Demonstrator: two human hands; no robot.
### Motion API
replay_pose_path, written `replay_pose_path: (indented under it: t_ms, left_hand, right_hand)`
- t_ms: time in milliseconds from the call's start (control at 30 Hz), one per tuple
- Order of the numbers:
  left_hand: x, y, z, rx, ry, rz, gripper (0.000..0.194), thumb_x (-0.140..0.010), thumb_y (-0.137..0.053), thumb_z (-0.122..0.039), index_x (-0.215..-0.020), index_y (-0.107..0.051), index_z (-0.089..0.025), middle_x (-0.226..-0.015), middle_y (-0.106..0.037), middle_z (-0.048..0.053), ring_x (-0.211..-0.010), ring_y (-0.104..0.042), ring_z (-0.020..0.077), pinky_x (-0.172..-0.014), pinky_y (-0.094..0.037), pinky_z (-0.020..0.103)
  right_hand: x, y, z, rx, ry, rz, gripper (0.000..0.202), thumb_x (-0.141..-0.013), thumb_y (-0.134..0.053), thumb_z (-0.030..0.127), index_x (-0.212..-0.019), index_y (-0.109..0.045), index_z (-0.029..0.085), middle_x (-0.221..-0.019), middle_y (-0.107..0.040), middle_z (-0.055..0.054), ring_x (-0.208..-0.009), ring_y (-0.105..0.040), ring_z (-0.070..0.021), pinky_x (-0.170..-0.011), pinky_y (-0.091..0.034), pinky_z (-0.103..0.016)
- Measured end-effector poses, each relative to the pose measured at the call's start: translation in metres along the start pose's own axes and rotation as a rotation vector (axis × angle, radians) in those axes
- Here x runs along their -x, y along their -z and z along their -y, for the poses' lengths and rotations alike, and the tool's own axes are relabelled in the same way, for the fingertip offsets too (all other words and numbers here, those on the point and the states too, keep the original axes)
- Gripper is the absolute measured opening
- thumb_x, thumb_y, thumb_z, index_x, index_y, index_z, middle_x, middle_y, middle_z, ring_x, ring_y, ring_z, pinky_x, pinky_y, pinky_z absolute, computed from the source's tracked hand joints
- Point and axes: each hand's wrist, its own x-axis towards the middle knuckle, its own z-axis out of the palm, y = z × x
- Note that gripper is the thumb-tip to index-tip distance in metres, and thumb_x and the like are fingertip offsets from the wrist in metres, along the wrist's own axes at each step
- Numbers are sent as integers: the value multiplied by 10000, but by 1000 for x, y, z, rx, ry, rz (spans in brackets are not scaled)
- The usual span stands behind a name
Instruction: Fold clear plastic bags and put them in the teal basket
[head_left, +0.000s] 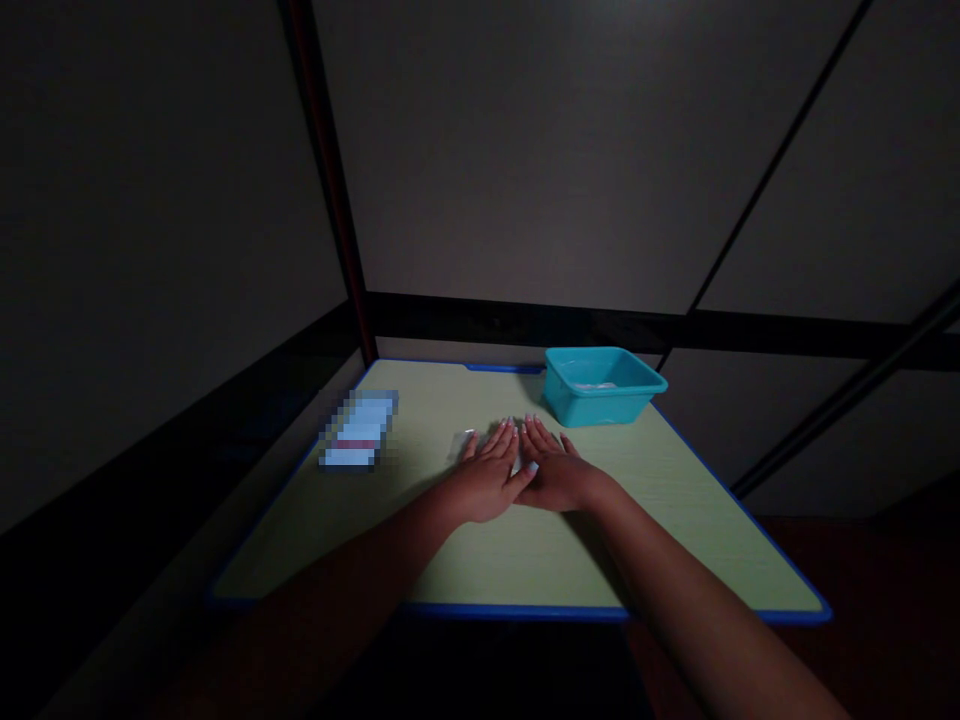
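Side by side near the middle of the table (360, 540), my left hand (487, 480) and my right hand (555, 475) lie flat, palms down and fingers stretched forward. The left thumb crosses over the edge of the right hand. Beneath the fingers is a thin, clear or whitish sheet, perhaps plastic (459, 442); only its left edge and a sliver between the hands show. Most of it is hidden, so its kind cannot be told. Neither hand grips anything.
A turquoise plastic basket (600, 408) stands at the back right, with something pale and thin (595, 386) inside. A blurred-out, phone-like screen (360, 430) lies at the left edge. Blue trim borders the table, and grey wall panels (510, 180) rise behind it.
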Motion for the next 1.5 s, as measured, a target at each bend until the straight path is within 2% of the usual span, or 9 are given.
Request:
replay_pose_path:
  t_ms: [167,333,467,733,967,1233,1367,1500]
  left_hand:
    - [-1,-3,-3,16,5,-3,706,-907,-105,-536,-1445,-107,-79,-1507,-59,131,-1388,-8,229,-1107,-80,448]
    - [-3,-5,-3,-65,3,-39,748,-899,-120,-564,-1439,-115,-47,-1502,-69,154,-1387,-31,243,-1112,-87,429]
    - [-4,-7,-5,-157,16,-43,750,-897,-84,-573,-1441,-104,-56,-1501,-92,150,-1387,-37,237,-1110,-105,433]
    - [-4,-9,-4,-133,-19,-16,764,-883,-33,-596,-1446,-100,-84,-1508,-79,111,-1389,-47,221,-1108,-107,443]
    - [-7,-10,-5,-146,47,23,820,-863,-19,-628,-1441,-100,-52,-1500,-106,146,-1388,-66,238,-1105,-115,446]
    - [-4,-7,-3,-171,139,38,777,-864,-40,-632,-1444,-150,-127,-1506,-110,120,-1388,-38,243,-1098,-121,463]
    - [-6,-4,8,-220,218,33,749,-874,-90,-619,-1435,-187,-132,-1506,-109,125,-1389,-44,243,-1093,-123,474]
    - [-11,0,26,-263,320,23,709,-890,-141,-569,-1440,-145,-121,-1509,-83,108,-1391,-55,212,-1083,-154,487]
  right_hand:
    - [0,1,3,13,63,79,1022,-736,-423,662,-1446,58,105,-1490,132,-98,-1366,127,-258,-1078,-38,-527]
    - [0,2,5,21,18,57,1070,-708,-479,634,-1443,30,47,-1488,118,-147,-1365,125,-261,-1089,-34,-490]
    - [-1,1,6,32,-10,60,1097,-686,-510,625,-1440,12,24,-1487,110,-168,-1365,123,-269,-1092,-32,-473]
    - [0,3,7,55,10,92,1062,-710,-505,613,-1445,30,63,-1494,105,-138,-1370,108,-259,-1089,-68,-488]
    - [0,2,8,51,10,68,1047,-711,-518,597,-1447,-11,50,-1501,52,-140,-1374,83,-267,-1091,-78,-490]
    - [-3,-3,7,64,-1,62,1051,-711,-466,669,-1450,-33,60,-1502,26,-138,-1373,69,-276,-1092,-81,-481]
    - [-4,-4,7,59,12,60,1067,-705,-407,725,-1450,-19,66,-1499,41,-141,-1373,80,-264,-1086,-82,-500]
    - [-5,-2,5,30,6,58,1080,-707,-329,779,-1448,21,75,-1499,66,-129,-1374,86,-254,-1082,-85,-517]
